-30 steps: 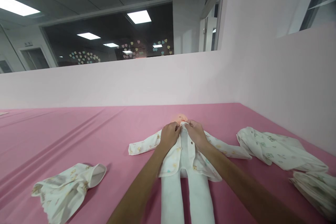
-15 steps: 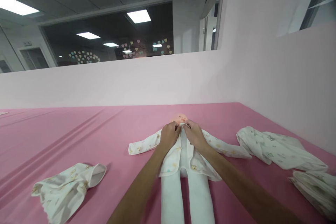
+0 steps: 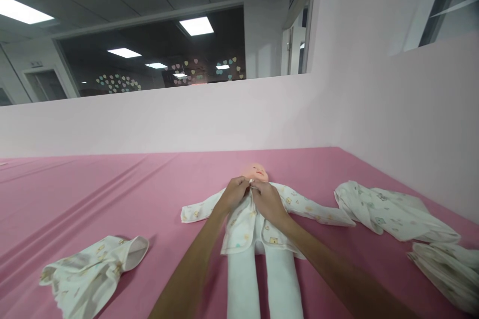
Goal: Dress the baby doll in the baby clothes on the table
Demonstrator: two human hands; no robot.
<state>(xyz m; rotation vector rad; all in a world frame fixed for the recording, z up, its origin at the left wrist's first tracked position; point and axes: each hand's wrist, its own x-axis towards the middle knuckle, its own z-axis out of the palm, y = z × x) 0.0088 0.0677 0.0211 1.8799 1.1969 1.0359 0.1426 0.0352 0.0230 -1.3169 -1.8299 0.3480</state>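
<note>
A baby doll (image 3: 256,172) lies on its back on the pink table (image 3: 112,194), its white legs pointing toward me. It wears a white printed jacket (image 3: 245,227) with the sleeves spread out. My left hand (image 3: 235,194) and my right hand (image 3: 266,200) meet at the jacket's collar just below the doll's chin. Both hands are closed, pinching the two front edges of the jacket together.
A crumpled printed garment (image 3: 90,274) lies at the near left. Another printed garment (image 3: 389,212) is spread at the right, with a folded stack (image 3: 445,269) nearer to me. A low pink wall (image 3: 411,124) borders the table at the back and right.
The two front edges of the jacket have come together over the doll's chest. My hands have moved closer to each other at the collar, and the doll's face now shows above them.
</note>
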